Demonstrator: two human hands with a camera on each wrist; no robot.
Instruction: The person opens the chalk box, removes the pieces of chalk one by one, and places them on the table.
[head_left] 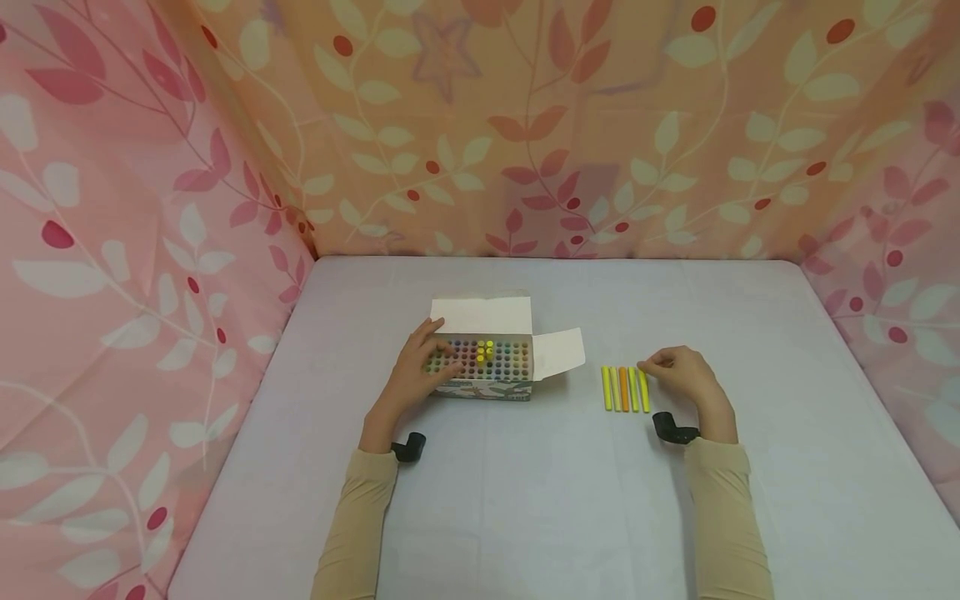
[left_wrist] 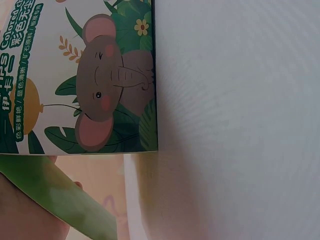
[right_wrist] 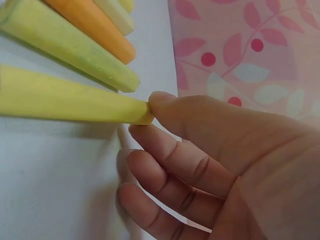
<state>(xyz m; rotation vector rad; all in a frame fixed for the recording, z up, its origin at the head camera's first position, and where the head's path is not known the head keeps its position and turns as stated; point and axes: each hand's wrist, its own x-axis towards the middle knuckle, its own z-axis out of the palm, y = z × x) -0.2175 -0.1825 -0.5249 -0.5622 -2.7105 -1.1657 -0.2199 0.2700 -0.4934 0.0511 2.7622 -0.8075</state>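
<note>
An open box of coloured chalk (head_left: 483,390) stands left of centre, packed with several rows of sticks. A few yellow ends (head_left: 481,352) rise above the rest. My left hand (head_left: 414,362) rests over the box's left end with its fingers spread; the elephant-printed side (left_wrist: 112,80) shows in the left wrist view, where most of that hand is hidden. To the right, several chalk sticks lie side by side, an orange stick (head_left: 624,389) among yellow and yellow-green ones. My right hand (head_left: 684,372) pinches the far end of the rightmost yellow chalk stick (right_wrist: 75,100) between thumb and index finger.
The box's white lid flap (head_left: 482,317) stands up at its back, and a side flap (head_left: 558,353) sticks out right, toward the row of sticks. A white cloth covers the table (head_left: 525,500). Patterned curtains (head_left: 465,167) enclose the back and both sides.
</note>
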